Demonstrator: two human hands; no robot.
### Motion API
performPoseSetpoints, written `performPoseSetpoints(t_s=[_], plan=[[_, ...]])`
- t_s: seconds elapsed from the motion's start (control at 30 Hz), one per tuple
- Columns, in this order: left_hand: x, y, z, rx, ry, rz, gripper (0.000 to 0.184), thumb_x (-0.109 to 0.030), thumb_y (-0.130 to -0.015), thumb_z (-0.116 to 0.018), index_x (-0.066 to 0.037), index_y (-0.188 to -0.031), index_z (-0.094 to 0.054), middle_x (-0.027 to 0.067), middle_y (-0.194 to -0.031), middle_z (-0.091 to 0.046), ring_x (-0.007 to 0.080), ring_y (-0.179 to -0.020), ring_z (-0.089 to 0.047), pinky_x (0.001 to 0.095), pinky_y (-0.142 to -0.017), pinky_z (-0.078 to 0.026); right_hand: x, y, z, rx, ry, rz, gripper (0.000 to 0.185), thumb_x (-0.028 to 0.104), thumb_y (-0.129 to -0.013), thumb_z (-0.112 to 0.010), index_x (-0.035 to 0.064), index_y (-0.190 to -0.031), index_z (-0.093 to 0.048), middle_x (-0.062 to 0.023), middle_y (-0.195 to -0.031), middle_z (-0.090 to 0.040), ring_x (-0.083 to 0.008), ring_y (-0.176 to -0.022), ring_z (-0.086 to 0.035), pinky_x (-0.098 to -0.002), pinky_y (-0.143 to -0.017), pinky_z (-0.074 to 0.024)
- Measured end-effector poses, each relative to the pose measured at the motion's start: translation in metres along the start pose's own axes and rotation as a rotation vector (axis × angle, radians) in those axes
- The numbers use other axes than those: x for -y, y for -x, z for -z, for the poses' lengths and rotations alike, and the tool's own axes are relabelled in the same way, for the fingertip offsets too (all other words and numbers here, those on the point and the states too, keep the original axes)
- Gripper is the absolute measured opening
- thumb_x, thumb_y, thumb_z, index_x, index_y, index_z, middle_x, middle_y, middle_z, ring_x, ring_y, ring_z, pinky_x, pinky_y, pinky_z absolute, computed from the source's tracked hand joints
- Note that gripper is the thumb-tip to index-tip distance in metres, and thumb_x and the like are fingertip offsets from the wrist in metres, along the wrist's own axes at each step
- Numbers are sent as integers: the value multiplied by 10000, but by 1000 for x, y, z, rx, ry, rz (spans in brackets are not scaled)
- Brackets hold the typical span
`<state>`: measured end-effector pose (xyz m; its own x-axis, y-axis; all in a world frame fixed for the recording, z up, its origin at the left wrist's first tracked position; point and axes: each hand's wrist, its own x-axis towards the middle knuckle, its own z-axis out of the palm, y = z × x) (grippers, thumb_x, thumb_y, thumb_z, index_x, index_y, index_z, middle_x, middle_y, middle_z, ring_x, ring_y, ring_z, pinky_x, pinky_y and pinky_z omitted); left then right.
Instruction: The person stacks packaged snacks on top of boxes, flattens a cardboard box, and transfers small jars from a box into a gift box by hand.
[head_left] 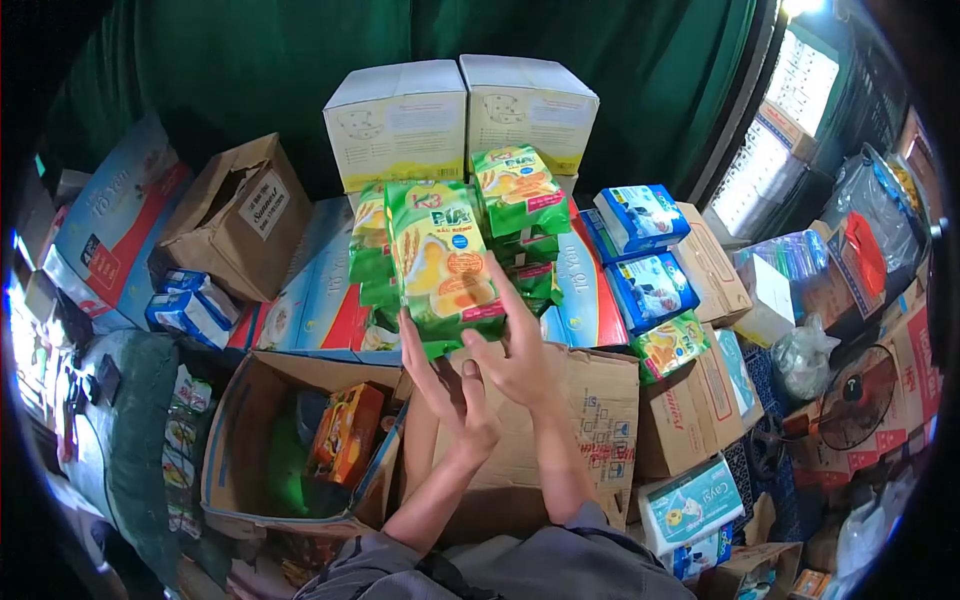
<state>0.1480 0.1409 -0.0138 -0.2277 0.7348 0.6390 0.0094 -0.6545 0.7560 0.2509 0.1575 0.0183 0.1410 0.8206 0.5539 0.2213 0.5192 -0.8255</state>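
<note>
Between my two hands is a green and yellow pack of cakes marked "K3 PÍA" (440,255), its printed front facing me. My left hand (448,395) has its fingers against the pack's lower left edge. Along its lower right edge run the fingers of my right hand (517,362), with the thumb near the bottom. Behind it are more green packs in stacks; one pack (518,188) lies on top of the right stack. The packs' lower parts are partly hidden by the held one and my hands.
Two white boxes (397,125) stand at the back against a green curtain (300,60). An open carton (235,440) holding an orange box (347,430) is at front left. Blue packs (645,220) and brown cartons (690,430) are piled on the right, near a fan (855,395).
</note>
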Motion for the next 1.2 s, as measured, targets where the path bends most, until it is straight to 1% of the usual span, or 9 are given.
performPoseSetpoints(t_s=[0.2, 0.27, 0.4, 0.5, 0.67, 0.83, 1.03, 1.1, 1.2], plan=[[6, -18, 1, 125, -65, -29, 765, -87, -969, -522, 59, -1648, -203, 301, -1693, -222, 454, -1567, -235, 548, -1259, -212, -2, 0, -14, -200, 276, 125, 687, 27, -895, -728, -4, -1534, -474, -202, -1512, -536, -311, -1371, -547, -402, -1128, -453], [1, -21, -1, 137, -110, -34, 763, -107, -982, -526, 57, -1651, -198, 313, -1698, -199, 469, -1571, -222, 558, -1260, -203, 5, 1, -19, -444, 488, 168, 531, 43, -876, -788, 8, -1370, -596, -181, -1294, -633, -287, -1187, -630, -380, -957, -536], [-4, -29, -4, 170, -170, -134, 738, -165, -1017, -535, 52, -1648, -220, 341, -1704, -149, 501, -1575, -199, 583, -1253, -201, -8, 9, -17, -464, 542, 183, 254, 3, -851, -807, 2, -1053, -651, -141, -965, -650, -277, -830, -648, -374, -722, -535], [-8, -45, -6, 161, -221, -187, 721, -213, -1026, -493, 36, -1651, -233, 300, -1713, -187, 453, -1573, -235, 542, -1259, -204, -10, 0, -17, -400, 460, 268, 248, -1, -852, -794, -3, -1062, -662, -145, -955, -656, -294, -816, -654, -381, -713, -542], [7, -75, -8, 217, -272, -157, 558, -144, -1028, -544, 48, -1546, -470, 284, -1672, -325, 430, -1530, -362, 486, -1218, -325, -15, -14, -17, -273, 537, 197, 449, -48, -827, -734, -14, -1268, -660, -208, -1233, -646, -396, -1108, -663, -431, -917, -558], [24, -98, -12, 374, -361, -122, 607, -105, -995, -600, 61, -1554, -436, 326, -1688, -233, 494, -1535, -315, 494, -1207, -358, -19, -16, -17, -165, 546, 84, 644, -79, -806, -708, -6, -1433, -580, -217, -1422, -581, -414, -1256, -609, -428, -1021, -552], [2, -80, -28, 201, -338, -275, 605, -38, -976, -583, 22, -1563, -450, 296, -1696, -233, 494, -1537, -316, 538, -1194, -373, -12, -7, 14, -188, 328, -92, 490, -15, -884, -725, 15, -1363, -627, -183, -1266, -687, -279, -885, -731, -345, -725, -578], [-7, -58, -36, 259, -149, -313, 527, -11, -976, -565, 26, -1500, -526, 277, -1645, -353, 464, -1505, -393, 525, -1205, -363, -22, -3, 37, -317, 240, -126, 379, -46, -907, -692, 18, -1280, -703, -121, -1026, -765, -126, -751, -692, -289, -655, -535], [-23, -30, -63, 487, -62, -320, 469, -37, -991, -561, 10, -1458, -573, 249, -1567, -482, 436, -1458, -465, 513, -1190, -382, -36, -1, 85, -612, 483, -83, 234, 142, -986, -686, 9, -1171, -742, -122, -995, -772, -216, -822, -718, -342, -777, -567]])
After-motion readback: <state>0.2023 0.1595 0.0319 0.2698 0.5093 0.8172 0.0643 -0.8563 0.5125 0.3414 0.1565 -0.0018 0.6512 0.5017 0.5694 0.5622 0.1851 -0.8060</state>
